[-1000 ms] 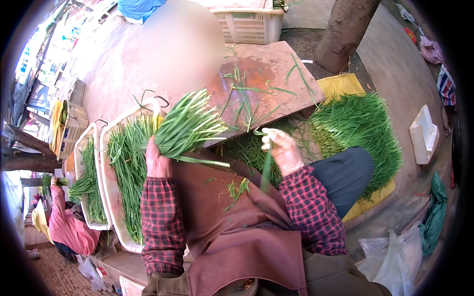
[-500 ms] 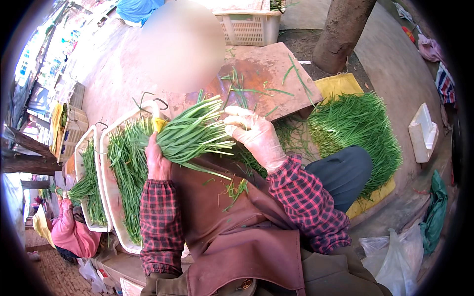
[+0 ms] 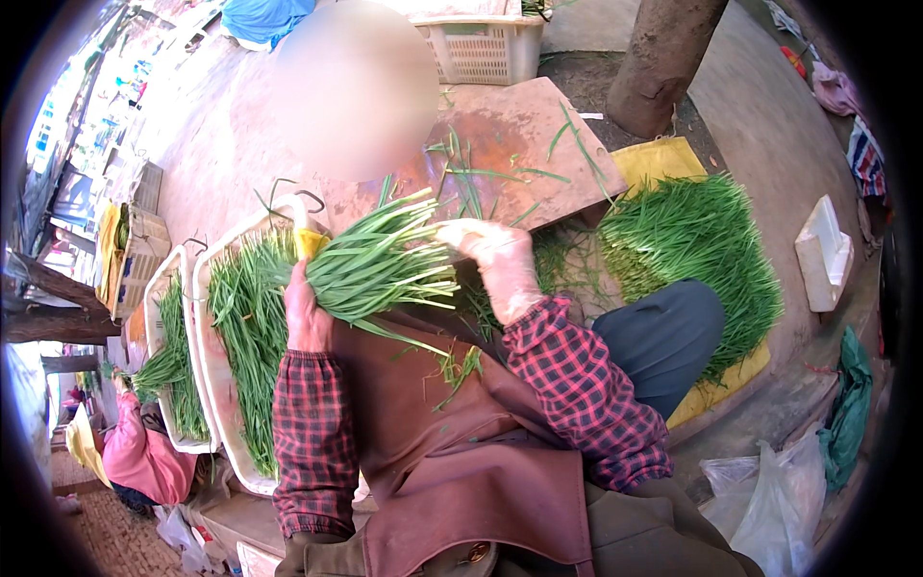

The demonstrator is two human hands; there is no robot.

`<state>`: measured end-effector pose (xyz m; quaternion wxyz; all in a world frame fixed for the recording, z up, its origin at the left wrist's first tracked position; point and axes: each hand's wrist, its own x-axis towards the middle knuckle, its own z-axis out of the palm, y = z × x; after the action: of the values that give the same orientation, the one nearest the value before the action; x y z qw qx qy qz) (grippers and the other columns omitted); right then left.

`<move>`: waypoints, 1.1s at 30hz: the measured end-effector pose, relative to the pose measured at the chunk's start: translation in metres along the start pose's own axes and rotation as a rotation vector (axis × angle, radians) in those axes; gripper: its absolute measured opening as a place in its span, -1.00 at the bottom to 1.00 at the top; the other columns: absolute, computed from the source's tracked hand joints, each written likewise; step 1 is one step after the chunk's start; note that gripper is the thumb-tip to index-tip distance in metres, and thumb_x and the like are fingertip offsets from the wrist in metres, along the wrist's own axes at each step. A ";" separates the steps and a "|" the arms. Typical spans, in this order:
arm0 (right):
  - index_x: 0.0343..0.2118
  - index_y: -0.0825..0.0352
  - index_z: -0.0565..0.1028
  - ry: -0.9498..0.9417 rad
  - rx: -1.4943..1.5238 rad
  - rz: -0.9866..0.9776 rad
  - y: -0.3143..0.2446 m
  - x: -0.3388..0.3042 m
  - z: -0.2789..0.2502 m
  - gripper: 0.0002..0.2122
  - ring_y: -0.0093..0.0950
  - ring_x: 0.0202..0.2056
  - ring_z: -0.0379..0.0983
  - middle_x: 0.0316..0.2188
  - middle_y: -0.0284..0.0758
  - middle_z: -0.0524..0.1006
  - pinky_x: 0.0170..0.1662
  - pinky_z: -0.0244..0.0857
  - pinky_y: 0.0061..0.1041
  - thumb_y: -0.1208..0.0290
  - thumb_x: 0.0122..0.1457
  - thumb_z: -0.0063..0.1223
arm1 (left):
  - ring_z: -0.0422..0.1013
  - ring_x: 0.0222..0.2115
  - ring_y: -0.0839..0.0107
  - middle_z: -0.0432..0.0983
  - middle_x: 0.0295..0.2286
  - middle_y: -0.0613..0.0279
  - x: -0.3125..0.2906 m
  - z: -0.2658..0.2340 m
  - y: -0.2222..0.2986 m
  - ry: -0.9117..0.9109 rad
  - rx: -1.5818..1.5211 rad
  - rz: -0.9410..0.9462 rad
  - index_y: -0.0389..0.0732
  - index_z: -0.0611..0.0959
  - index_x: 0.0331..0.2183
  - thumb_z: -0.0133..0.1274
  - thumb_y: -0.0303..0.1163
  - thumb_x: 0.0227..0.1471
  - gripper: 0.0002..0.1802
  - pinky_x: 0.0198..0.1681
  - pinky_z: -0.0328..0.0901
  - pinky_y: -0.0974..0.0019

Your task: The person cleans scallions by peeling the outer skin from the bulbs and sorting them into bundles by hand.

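A bunch of garlic chives (image 3: 375,269) lies across my left hand (image 3: 306,313), which is closed around its leafy side above my lap. Its pale stem ends point right, fanned out at uneven lengths. My right hand (image 3: 495,260), in a thin whitish glove, reaches to those ends from the right. Its fingertips are drawn together at the upper stems; exactly which stems they pinch is hard to make out. Loose green scraps (image 3: 457,370) cling to the brown apron (image 3: 385,394) below the bunch.
On my left stands a white crate (image 3: 205,356) of chives, a second crate (image 3: 159,385) beyond it. A large chive pile (image 3: 697,269) covers yellow sacking (image 3: 659,162) on my right. Ahead are a stained board (image 3: 548,125) and a tree trunk (image 3: 663,67). A pink-sleeved person (image 3: 144,447) works at far left.
My right hand has moved slightly left and down, and its fingers have closed in on the stem ends. My left hand and the bunch have hardly moved.
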<state>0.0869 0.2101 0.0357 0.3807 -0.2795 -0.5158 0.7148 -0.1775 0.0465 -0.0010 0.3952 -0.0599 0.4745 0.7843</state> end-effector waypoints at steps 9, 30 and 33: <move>-0.22 0.39 0.64 -0.065 -0.119 -0.004 -0.002 -0.017 0.005 -0.82 -0.55 -0.24 0.53 -0.29 -0.30 0.63 -0.10 0.39 -0.54 0.47 0.12 0.25 | 0.55 -0.16 0.11 0.59 -0.13 -0.04 0.003 -0.006 -0.001 -0.059 -0.064 -0.011 -0.37 0.54 -0.05 -0.13 -0.36 0.30 -0.68 -0.03 0.47 0.04; -0.38 0.39 0.64 -0.068 -0.396 -0.183 0.024 0.000 0.022 -0.88 -0.45 -0.33 0.59 -0.47 -0.29 0.63 -0.18 0.42 -0.47 0.49 0.15 0.10 | 0.55 -0.14 0.13 0.60 -0.13 0.01 -0.019 0.006 -0.010 -0.089 -0.059 -0.051 -0.30 0.57 -0.05 -0.08 -0.32 0.29 -0.69 -0.01 0.47 0.03; -0.35 0.41 0.65 0.096 -0.142 -0.021 0.034 0.003 -0.001 -0.87 -0.57 -0.38 0.56 -0.44 -0.32 0.66 -0.23 0.41 -0.55 0.50 0.16 0.11 | 0.53 -0.10 0.10 0.57 -0.08 -0.02 -0.030 0.017 -0.005 -0.100 -0.067 -0.071 -0.31 0.54 0.00 -0.11 -0.30 0.32 -0.65 0.03 0.44 0.00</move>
<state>0.0770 0.2070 0.0034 0.3917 -0.3340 -0.5495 0.6580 -0.1489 0.0437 0.0192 0.4438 -0.0508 0.4251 0.7873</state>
